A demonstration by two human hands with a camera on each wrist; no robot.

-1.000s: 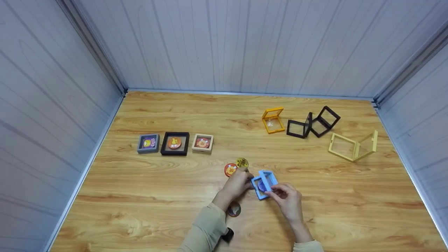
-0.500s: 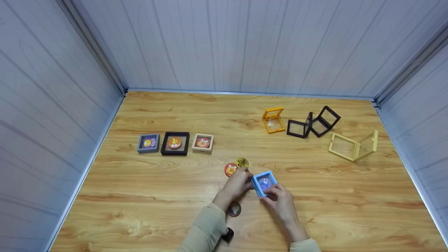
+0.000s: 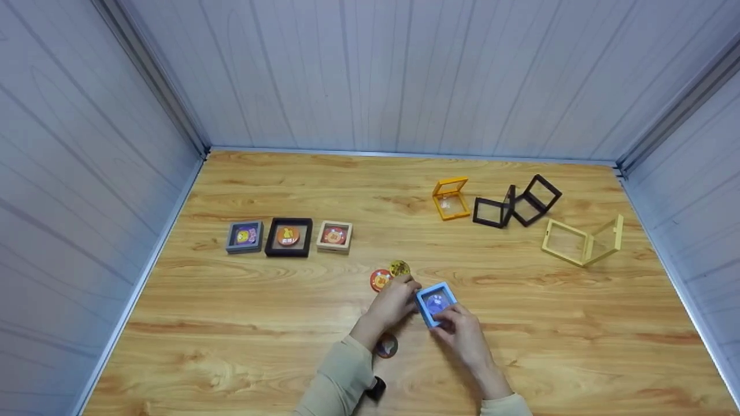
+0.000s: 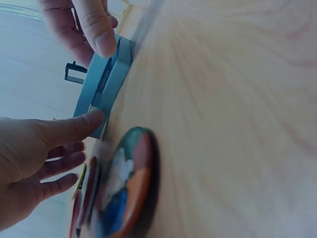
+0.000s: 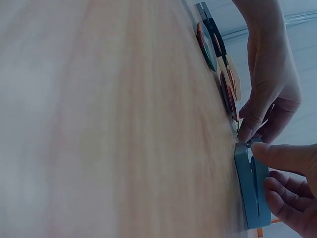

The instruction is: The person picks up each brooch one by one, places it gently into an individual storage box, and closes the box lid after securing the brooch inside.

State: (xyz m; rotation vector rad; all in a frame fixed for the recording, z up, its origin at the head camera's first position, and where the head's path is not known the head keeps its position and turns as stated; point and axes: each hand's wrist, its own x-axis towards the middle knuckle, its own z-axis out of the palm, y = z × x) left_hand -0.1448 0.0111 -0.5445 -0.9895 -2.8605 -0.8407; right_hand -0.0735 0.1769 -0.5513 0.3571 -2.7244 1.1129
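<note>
A light-blue display frame lies folded at the front centre, a round blue-purple badge behind its clear film. My left hand holds the frame's left corner, thumb against its side in the left wrist view. At the near right edge my right hand pinches the frame between thumb and fingers. The right wrist view shows a narrow gap along the side of the blue frame. Beside my left hand lie a red badge and a yellow badge; a dark badge lies by the wrist.
To the left stand a grey frame, a black frame and a cream frame, each with a badge inside. Unfolded at the back right are an orange frame, two black ones and a pale yellow frame.
The blue frame's raised lid has come down over the badge, my right hand moving left and down with it. My left hand has stayed at the frame's left corner.
</note>
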